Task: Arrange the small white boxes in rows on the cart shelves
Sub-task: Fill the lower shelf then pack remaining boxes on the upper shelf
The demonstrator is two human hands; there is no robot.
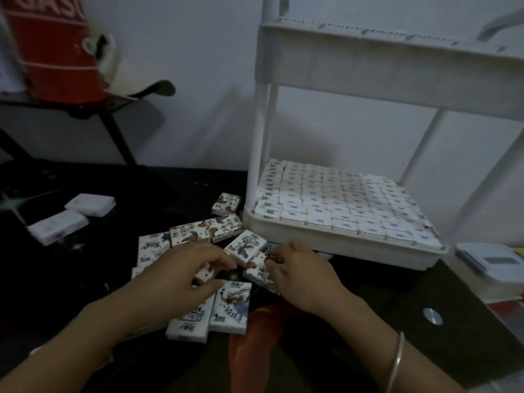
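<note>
Lower shelf is filled with rows of small white boxes. Loose boxes remain on the table by its front left corner. The left hand pinches one and the right hand grips another.

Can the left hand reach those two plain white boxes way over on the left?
Probably yes. The two plain white boxes lie on the dark table, left of the left hand, with nothing between. It pinches a small box though, so it is not free.
</note>
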